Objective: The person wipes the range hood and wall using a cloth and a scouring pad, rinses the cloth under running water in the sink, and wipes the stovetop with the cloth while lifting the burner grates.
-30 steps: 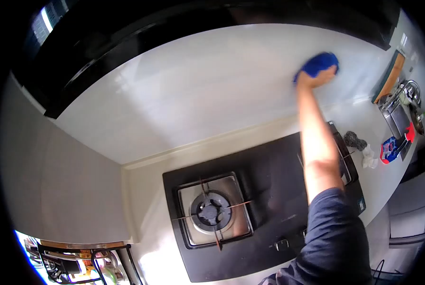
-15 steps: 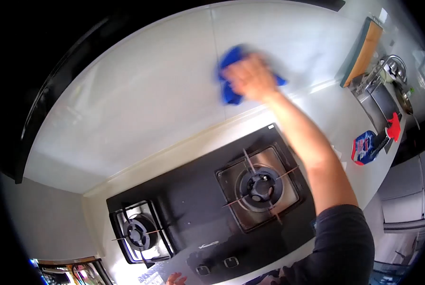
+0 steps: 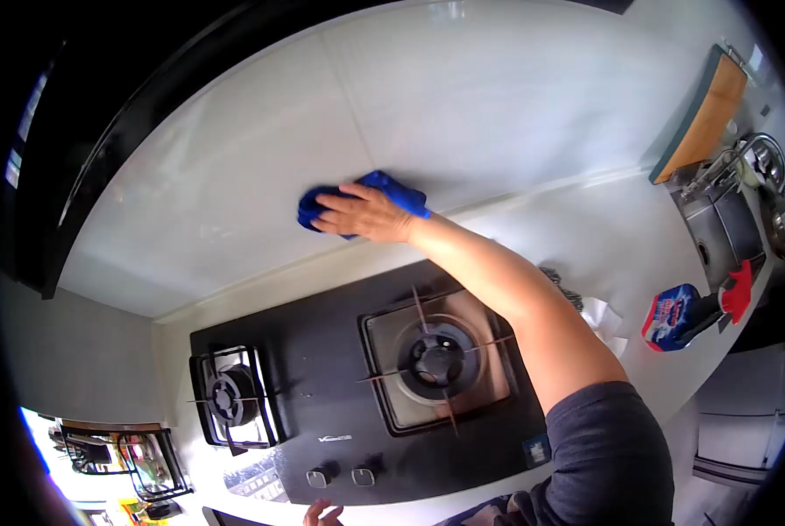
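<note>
My right hand (image 3: 368, 215) presses a bunched blue cloth (image 3: 399, 193) flat against the pale wall panel (image 3: 226, 188) behind the stove, low down near the panel's bottom edge. Parts of the cloth stick out past my fingers on both sides; the rest is hidden under the palm. My right arm reaches across the right side of the black gas stove (image 3: 322, 377). At the bottom edge of the view, only the fingers of my left hand (image 3: 322, 515) show, slightly apart and with nothing visible in them, near the stove's front edge.
Two burners with pan supports (image 3: 436, 355) stand up from the stove. A spray bottle (image 3: 673, 317) with a red trigger lies on the right counter, near crumpled white paper (image 3: 601, 317). Beyond are a sink (image 3: 717, 232) and a leaning cutting board (image 3: 704, 114). A dark hood (image 3: 147, 96) hangs above.
My right hand and the blue cloth have moved left and down along the wall panel. The view has shifted a little, showing more of the sink and the rack at the lower left.
</note>
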Motion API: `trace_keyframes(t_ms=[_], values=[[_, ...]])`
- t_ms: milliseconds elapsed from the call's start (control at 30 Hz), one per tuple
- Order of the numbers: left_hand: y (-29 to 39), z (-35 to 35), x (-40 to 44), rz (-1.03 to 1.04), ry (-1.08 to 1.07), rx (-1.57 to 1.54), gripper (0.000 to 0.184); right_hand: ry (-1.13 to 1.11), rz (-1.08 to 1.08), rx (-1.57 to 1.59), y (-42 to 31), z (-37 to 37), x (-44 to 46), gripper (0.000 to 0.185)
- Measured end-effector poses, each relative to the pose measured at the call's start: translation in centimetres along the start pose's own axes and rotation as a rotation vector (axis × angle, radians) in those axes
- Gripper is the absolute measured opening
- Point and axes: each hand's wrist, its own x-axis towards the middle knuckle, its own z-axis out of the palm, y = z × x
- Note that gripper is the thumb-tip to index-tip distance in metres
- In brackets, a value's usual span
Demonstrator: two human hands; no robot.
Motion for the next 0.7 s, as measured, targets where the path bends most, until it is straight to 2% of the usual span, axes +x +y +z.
trace_keyframes(t_ms=[67, 100, 133, 167, 200, 233, 267, 300, 333, 367, 400, 433, 467, 500, 533, 567, 633, 700], values=[[-0.1, 1.2, -0.1, 0.027, 0.02, -0.045, 0.033, -0.191, -0.149, 0.127, 1.7, -1.6, -5.2, 0.056], [0.0, 1.3, 0.0, 0.028, 0.022, -0.045, 0.033, -0.191, -0.205, 0.243, 3.2, -2.0, -9.0, 0.049], [-0.2, 1.4, 0.0, 0.057, 0.013, -0.035, 0.034, -0.278, -0.053, 0.578, 4.2, -1.6, -13.8, 0.048], [-0.4, 1.4, 0.2, 0.087, 0.003, -0.027, 0.034, -0.545, 0.176, 0.53, 5.8, -4.9, -15.8, 0.047], [-0.2, 1.0, 0.3, 0.059, -0.033, -0.016, 0.034, -0.672, 0.185, 0.301, 7.6, -7.5, -18.3, 0.048], [-1.2, 1.1, 0.1, 0.059, -0.021, -0.044, 0.033, -0.565, 0.08, -0.122, 9.2, -9.0, -22.2, 0.049], [-2.0, 1.1, -0.1, 0.051, -0.035, -0.032, 0.033, -0.855, 0.228, -0.179, 10.9, -12.3, -23.0, 0.05], [-2.3, 0.9, -0.1, 0.038, -0.051, -0.019, 0.032, -0.942, 0.348, -0.346, 12.2, -15.1, -20.8, 0.049], [-2.5, 0.8, -0.1, 0.042, -0.044, -0.019, 0.032, -1.304, 0.796, -0.189, 14.1, -17.1, -18.1, 0.045], [-2.3, 0.5, 0.1, 0.035, -0.05, -0.018, 0.032, -0.77, 1.084, -0.344, 15.1, -16.4, -21.1, 0.046], [-1.9, -0.1, 0.5, 0.005, -0.064, -0.036, 0.031, -0.104, 1.183, -0.359, 16.1, -15.5, -24.1, 0.05], [-1.6, -0.4, 0.7, -0.026, -0.07, -0.055, 0.03, 0.227, 1.405, -0.377, 18.4, -13.5, -26.7, 0.052], [-1.5, -0.5, 0.6, -0.103, -0.045, -0.088, 0.028, 0.73, 1.756, 0.08, 19.4, -13.2, -25.9, 0.052], [-1.7, -0.8, 0.7, -0.139, -0.048, -0.079, 0.027, 1.072, 2.082, 0.27, 19.2, -13.4, -23.6, 0.052], [-1.8, -1.3, 0.8, -0.128, -0.046, -0.101, 0.026, 1.087, 2.264, 0.229, 18.5, -12.8, -22.3, 0.052], [-2.3, -1.7, 0.9, -0.114, -0.043, -0.124, 0.026, 1.239, 2.271, 0.192, 17.2, -11.5, -20.9, 0.045], [-4.2, -1.8, 0.7, -0.11, -0.018, -0.116, 0.025, 1.214, 2.325, 0.083, 14.1, -7.5, -20.9, 0.039], [-6.2, -2.5, 0.3, -0.09, -0.007, -0.12, 0.025, 0.813, 2.672, -0.409, 11.8, -4.0, -18.2, 0.034]])
